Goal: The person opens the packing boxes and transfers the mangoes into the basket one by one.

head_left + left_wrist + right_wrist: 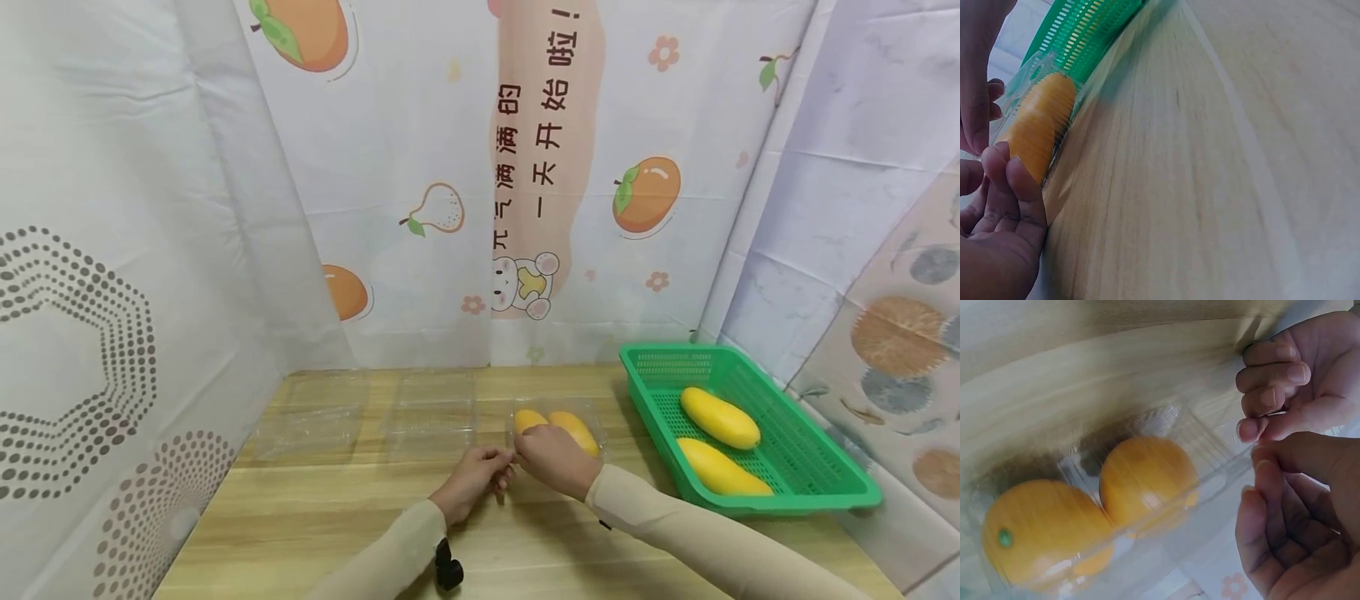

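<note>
A clear plastic box with two yellow mangoes inside stands at the middle right of the table in the head view. Its lid lies over them in the right wrist view. At the box's near left corner, my left hand pinches the thin clear rim between thumb and forefinger. Right beside it, my right hand pinches the same rim, partly covering the mangoes from above. Both sets of fingertips meet there in the right wrist view, around a bit of rim that is mostly hidden.
To the right, a green basket holds two more mangoes. Two hinged clear boxes, one at the far left and one in the middle, lie open on the wooden table. Printed curtains enclose the table's back and sides.
</note>
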A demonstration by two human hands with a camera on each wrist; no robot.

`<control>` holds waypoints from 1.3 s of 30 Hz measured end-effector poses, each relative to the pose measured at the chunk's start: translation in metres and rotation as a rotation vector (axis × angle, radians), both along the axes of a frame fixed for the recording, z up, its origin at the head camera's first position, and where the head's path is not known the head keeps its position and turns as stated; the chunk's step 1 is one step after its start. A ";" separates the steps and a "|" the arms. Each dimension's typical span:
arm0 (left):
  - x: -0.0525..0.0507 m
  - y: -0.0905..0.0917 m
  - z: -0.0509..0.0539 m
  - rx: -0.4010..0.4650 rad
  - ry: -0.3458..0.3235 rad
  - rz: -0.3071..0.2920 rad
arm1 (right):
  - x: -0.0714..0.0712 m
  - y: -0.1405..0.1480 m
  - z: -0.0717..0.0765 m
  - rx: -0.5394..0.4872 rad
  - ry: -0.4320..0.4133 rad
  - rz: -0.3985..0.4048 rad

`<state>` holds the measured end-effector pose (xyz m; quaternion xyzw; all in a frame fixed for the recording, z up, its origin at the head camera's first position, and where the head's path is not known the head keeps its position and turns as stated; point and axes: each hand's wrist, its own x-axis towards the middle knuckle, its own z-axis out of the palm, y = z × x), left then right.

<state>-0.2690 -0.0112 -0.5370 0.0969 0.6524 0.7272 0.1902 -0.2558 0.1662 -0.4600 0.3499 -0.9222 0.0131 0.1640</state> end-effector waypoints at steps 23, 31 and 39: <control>0.005 0.019 0.002 0.059 -0.019 0.129 | 0.000 0.008 -0.020 0.113 0.408 0.135; 0.005 0.018 0.003 0.045 -0.025 0.156 | -0.004 0.005 -0.010 -0.165 0.271 0.092; 0.002 0.016 0.000 0.020 -0.010 0.100 | 0.000 0.009 -0.017 -0.121 0.224 0.073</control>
